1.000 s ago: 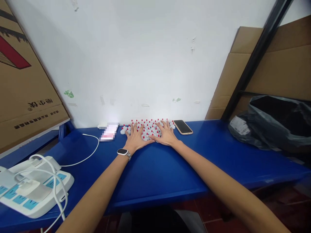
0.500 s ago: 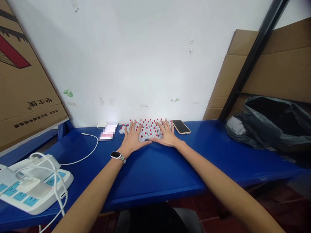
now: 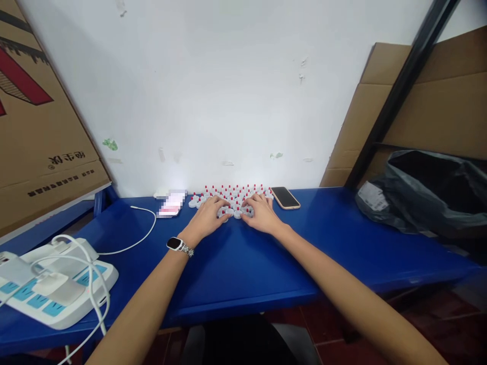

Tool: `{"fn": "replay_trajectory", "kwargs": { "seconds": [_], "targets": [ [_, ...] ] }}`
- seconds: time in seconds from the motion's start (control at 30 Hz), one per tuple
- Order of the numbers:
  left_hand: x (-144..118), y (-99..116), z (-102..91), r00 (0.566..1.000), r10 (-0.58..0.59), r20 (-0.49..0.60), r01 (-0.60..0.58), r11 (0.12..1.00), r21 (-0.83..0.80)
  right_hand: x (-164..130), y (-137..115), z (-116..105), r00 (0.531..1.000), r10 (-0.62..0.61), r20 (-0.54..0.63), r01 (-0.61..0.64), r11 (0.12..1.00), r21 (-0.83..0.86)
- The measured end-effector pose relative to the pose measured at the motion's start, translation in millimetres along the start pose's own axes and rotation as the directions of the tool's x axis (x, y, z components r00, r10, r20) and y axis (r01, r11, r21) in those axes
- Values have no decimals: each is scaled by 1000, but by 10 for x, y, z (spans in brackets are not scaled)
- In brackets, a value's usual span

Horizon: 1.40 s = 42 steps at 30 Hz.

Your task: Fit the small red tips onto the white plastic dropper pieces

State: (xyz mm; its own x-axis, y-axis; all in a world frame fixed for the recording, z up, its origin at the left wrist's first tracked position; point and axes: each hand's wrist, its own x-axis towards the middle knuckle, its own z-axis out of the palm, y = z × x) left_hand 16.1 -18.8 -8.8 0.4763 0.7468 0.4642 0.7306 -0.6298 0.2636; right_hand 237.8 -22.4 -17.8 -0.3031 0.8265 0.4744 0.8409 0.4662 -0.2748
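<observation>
A cluster of several small white caps with red tips (image 3: 232,194) lies on the blue table (image 3: 243,263) against the white wall. My left hand (image 3: 208,217), with a watch on its wrist, rests at the cluster's near left edge, fingers curled onto the caps. My right hand (image 3: 261,213) rests at the near right edge, fingers bent over the caps too. Whether either hand actually grips a cap is hidden by the fingers.
A phone (image 3: 285,197) lies right of the caps, and a blurred device (image 3: 171,204) with a white cable (image 3: 133,243) lies left. A white power strip (image 3: 53,289) sits at near left. Cardboard boxes (image 3: 41,137) stand left and right; a black bag (image 3: 429,192) fills the right end.
Both hands have drawn back toward me from flat on top of the caps, and the fingers have curled at the cluster's near edge.
</observation>
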Motion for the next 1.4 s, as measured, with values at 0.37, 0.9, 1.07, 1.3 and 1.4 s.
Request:
{"fn": "replay_trajectory", "kwargs": {
  "seconds": [0.37, 0.9, 1.07, 1.3, 1.4],
  "targets": [
    [10, 52, 20, 999, 25, 19, -23, 996, -87, 33, 50, -53, 996, 42, 73, -47, 997, 64],
    [38, 266, 19, 997, 6, -79, -35, 927, -373, 48, -175, 90, 989, 147, -18, -88, 684, 724],
    [17, 360, 30, 995, 16, -102, -55, 919, -390, 35, -209, 103, 993, 116, -7, -74, 673, 736],
    [34, 386, 21, 995, 25, -95, -64, 897, -437, 36, -269, 55, 983, 177, -48, -83, 663, 744],
    [53, 399, 25, 997, -14, -76, -24, 880, -474, 22, -332, 31, 979, 180, -91, -66, 711, 700]
  ]
}}
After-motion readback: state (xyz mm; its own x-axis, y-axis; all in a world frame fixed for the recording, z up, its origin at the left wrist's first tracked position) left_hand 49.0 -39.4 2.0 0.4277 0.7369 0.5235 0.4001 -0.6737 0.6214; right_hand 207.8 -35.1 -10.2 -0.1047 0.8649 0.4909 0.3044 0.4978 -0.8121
